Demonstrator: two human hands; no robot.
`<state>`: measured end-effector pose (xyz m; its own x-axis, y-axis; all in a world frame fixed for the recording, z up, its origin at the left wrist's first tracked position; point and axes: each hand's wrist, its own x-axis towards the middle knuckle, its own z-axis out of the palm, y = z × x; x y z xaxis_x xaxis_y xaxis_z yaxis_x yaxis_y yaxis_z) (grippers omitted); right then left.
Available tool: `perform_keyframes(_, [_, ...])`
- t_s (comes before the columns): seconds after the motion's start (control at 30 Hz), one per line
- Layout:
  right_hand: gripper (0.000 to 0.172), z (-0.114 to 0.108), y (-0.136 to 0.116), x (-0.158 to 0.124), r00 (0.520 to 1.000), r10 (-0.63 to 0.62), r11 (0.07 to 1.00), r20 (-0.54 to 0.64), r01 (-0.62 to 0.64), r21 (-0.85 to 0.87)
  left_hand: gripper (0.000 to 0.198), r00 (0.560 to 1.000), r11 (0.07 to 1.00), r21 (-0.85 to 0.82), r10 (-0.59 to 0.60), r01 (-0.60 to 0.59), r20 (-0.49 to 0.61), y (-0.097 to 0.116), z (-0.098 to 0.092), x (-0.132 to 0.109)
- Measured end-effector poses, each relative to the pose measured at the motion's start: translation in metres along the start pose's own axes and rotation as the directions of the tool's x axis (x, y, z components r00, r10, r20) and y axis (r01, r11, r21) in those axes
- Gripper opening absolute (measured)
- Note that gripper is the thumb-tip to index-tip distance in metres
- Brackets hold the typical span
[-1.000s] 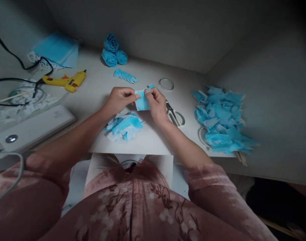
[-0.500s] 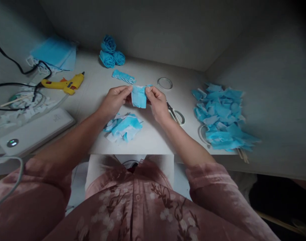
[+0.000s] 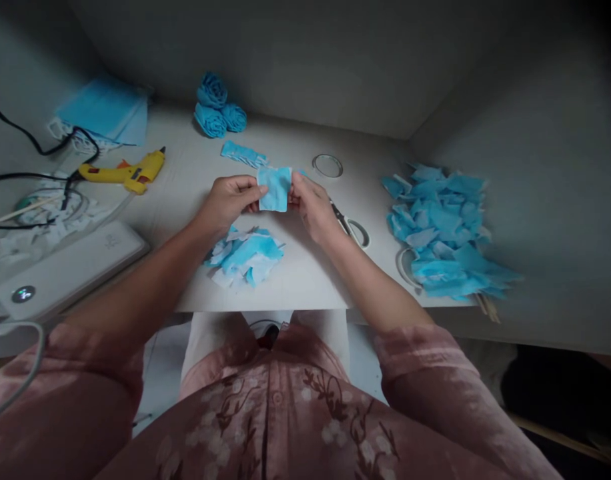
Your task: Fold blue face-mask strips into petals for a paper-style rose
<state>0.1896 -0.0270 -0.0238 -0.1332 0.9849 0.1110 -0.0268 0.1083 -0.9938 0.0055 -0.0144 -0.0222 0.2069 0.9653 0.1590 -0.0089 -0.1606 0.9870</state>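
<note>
A small, roughly square piece of blue fabric, like the face masks at the back, is stretched between my two hands above the table. My left hand pinches its left edge between thumb and fingers. On the opposite edge, my right hand grips it, fingertips partly hidden. Below my left hand lies a small heap of blue and white scraps. Scissors with pale handles rest beside my right wrist, partly covered by it. A folded blue strip lies just beyond my hands.
Three blue fabric roses stand at the back. Left are a stack of blue masks, a yellow glue gun with black cable and a white power bank. A metal ring and a large pile of blue pieces lie right.
The fabric piece has turned slightly and now shows a flatter blue face. My left thumb has slid lower on its edge, and my right fingers have shifted behind it.
</note>
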Motion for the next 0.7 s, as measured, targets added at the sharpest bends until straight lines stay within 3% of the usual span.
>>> perform_keyframes(0.13, [0.060, -0.002, 0.002, 0.002, 0.999, -0.038, 0.996, -0.001, 0.038, 0.079, 0.041, 1.000, 0.999, 0.042, 0.010, -0.009, -0.027, 0.004, 0.000, -0.001])
perform_keyframes(0.4, [0.060, -0.006, 0.002, 0.006, 0.997, -0.049, 0.999, -0.062, 0.050, 0.003, 0.040, 0.999, 0.996, 0.088, 0.030, -0.029, -0.016, 0.010, -0.001, -0.002])
perform_keyframes(0.6, [0.056, -0.006, 0.002, 0.004, 0.996, -0.057, 0.998, -0.073, 0.060, 0.035, 0.040, 0.997, 0.994, -0.098, -0.045, 0.051, 0.061, -0.001, -0.001, 0.000])
perform_keyframes(0.7, [0.056, -0.006, 0.002, 0.004, 0.996, -0.044, 0.998, -0.078, 0.046, 0.031, 0.030, 0.994, 0.993, -0.106, -0.038, 0.049, 0.103, -0.007, -0.002, 0.002])
